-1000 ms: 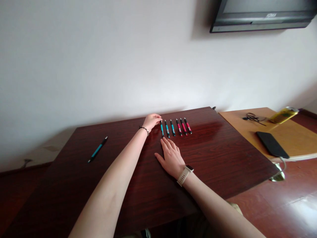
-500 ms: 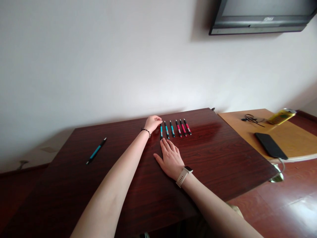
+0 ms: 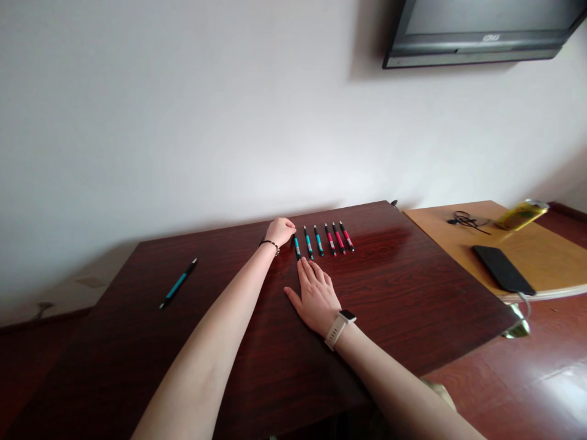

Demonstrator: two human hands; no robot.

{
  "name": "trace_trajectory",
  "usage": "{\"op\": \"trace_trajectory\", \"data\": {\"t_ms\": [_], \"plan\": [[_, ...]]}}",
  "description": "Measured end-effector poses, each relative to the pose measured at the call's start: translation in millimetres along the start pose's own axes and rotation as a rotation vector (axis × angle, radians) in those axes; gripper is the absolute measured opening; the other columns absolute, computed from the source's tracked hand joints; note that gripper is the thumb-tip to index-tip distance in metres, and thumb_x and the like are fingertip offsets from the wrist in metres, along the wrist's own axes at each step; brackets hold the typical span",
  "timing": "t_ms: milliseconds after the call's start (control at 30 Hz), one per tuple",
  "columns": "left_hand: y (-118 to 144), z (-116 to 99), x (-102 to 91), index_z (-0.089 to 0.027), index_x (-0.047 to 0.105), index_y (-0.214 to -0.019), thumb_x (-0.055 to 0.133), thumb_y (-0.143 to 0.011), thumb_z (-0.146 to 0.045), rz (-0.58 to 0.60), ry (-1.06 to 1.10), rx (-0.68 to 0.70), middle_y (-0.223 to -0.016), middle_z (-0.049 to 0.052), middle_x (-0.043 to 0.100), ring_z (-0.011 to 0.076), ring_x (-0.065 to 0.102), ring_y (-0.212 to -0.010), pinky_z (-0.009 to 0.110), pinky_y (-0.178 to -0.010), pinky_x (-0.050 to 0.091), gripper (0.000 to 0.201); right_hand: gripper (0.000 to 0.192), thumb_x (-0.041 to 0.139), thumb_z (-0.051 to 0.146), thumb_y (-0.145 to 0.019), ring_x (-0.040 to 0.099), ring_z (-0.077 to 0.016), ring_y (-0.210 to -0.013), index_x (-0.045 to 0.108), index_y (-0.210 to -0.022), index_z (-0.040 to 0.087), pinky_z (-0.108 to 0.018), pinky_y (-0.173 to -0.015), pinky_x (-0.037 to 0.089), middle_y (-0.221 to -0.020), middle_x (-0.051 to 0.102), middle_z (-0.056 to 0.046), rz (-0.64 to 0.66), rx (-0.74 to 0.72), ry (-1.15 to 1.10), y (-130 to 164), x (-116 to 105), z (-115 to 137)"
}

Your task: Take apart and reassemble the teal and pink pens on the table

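On the dark wooden table (image 3: 220, 379), a row of pens lies side by side. My left hand (image 3: 280, 231), with a beaded bracelet at the wrist, pinches the far end of the leftmost teal pen (image 3: 297, 247). Its far tip is hidden by those fingers. Flat on the table, my right hand (image 3: 317, 294) wears a pale-strapped watch, and its fingertips meet the near end of that same pen. To the right lie two more teal pens (image 3: 309, 242) and three pink pens (image 3: 338, 238). Another teal pen (image 3: 178, 283) rests alone at the left, slanted.
A lighter wooden surface (image 3: 440, 235) adjoins the table on the right. It bears a black phone (image 3: 502, 269) with a cable, a dark coiled cord (image 3: 465, 220) and a yellow can (image 3: 523, 214) on its side. A television (image 3: 477, 36) hangs on the wall.
My left hand has shifted slightly left with the far end of the leftmost teal pen, which now tilts more. My right hand stays almost where it was.
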State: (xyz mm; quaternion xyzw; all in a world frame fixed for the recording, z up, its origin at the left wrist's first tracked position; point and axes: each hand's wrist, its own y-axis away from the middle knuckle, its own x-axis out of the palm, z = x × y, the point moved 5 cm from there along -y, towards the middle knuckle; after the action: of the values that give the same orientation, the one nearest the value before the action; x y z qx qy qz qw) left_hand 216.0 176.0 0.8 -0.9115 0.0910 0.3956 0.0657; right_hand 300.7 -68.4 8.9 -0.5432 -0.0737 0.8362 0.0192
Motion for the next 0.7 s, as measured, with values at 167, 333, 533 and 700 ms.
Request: {"op": "trace_trajectory", "data": {"t_ms": [167,333,533,700], "plan": [[-1.4,0.8,0.0,-0.020,0.084,-0.089,0.080,-0.078,-0.023,-0.003,0.003,-0.010,-0.090,0.007,0.083,0.0217,0.075,-0.088,0.030,-0.085,0.054,0.012,0.075,0.049,0.053,-0.108,0.034,-0.0340,-0.160,0.038,-0.168,0.010,-0.052,-0.127,0.032,-0.175,0.037,-0.017,-0.001,0.001,-0.003,0.0,0.4,-1.8],[-1.9,3.4,0.4,-0.021,0.082,-0.088,0.077,-0.082,-0.030,0.014,0.012,-0.024,-0.076,0.004,0.079,0.0202,0.074,-0.079,0.029,-0.082,0.054,0.012,0.075,0.049,0.053,-0.108,0.034,-0.0342,-0.160,0.037,-0.169,0.013,-0.052,-0.128,0.031,-0.175,0.036,-0.016,0.008,-0.001,-0.003,0.3,0.8,-2.8],[17.3,1.0,-10.4,-0.020,0.080,-0.089,0.070,-0.087,-0.031,0.015,0.000,-0.001,-0.072,0.005,0.077,0.0211,0.074,-0.078,0.029,-0.078,0.052,0.015,0.070,0.051,0.052,-0.108,0.031,-0.0346,-0.162,0.039,-0.169,0.020,-0.053,-0.128,0.031,-0.178,0.031,-0.016,0.039,-0.017,0.019,3.0,1.9,-2.1],[54.8,6.8,-37.6,-0.021,0.080,-0.094,0.067,-0.091,-0.027,-0.061,-0.074,0.048,-0.096,0.007,0.082,0.0228,0.075,-0.092,0.030,-0.086,0.054,0.015,0.064,0.051,0.049,-0.109,0.030,-0.0355,-0.163,0.046,-0.166,0.021,-0.052,-0.128,0.031,-0.177,0.030,-0.018,0.036,-0.043,0.025,4.8,1.3,-0.7]]}}
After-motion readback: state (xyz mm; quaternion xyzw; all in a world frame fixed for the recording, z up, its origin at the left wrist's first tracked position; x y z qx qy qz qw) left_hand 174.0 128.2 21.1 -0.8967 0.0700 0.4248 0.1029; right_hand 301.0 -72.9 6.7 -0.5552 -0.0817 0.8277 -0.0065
